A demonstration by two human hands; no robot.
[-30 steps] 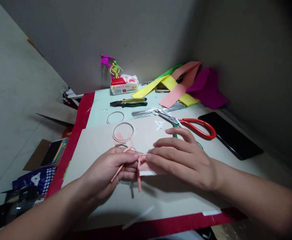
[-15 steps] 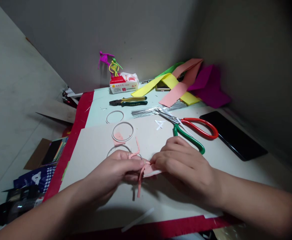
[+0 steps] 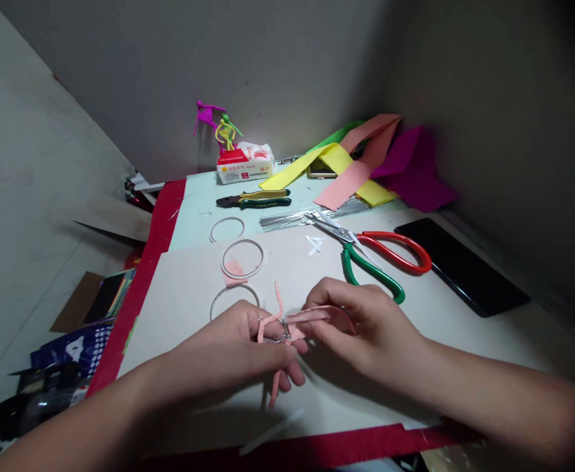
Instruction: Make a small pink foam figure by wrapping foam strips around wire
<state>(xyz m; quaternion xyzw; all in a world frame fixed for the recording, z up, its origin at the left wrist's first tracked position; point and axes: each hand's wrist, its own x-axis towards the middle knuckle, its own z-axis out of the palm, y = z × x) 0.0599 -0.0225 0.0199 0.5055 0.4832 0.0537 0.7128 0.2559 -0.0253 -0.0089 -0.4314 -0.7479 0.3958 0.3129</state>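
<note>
Pinching hard, the fingers of the left hand (image 3: 223,354) press together around a small wire ring (image 3: 281,336), with a pink strip (image 3: 311,316) looped through it. The right hand's fingertips pinch that same strip just beside the ring, so the ring sits between the two hands, and the right hand (image 3: 360,328) curls around the strip's far part. Two pink ends poke past the left fingers, one up and one down (whether they belong to one strip or several is hard to tell).

Below the hands lies one cream card (image 3: 193,308) with a red border (image 3: 142,295). Three more wire rings lie toward the upper left: one (image 3: 235,300) partly hidden behind the left hand, one (image 3: 242,259) on a pink scrap (image 3: 233,272), and one (image 3: 227,229) on a pale green mat (image 3: 193,196).

Further up sit one pair of scissors (image 3: 366,252) with red and green handles, one pair of pliers (image 3: 252,200), one bundle of wire rods (image 3: 307,217), and a black phone (image 3: 459,265) at the right. A tissue pack (image 3: 244,162) and two wire figures (image 3: 213,121) stand at top centre, beside yellow, pink and magenta sheets (image 3: 356,170).
</note>
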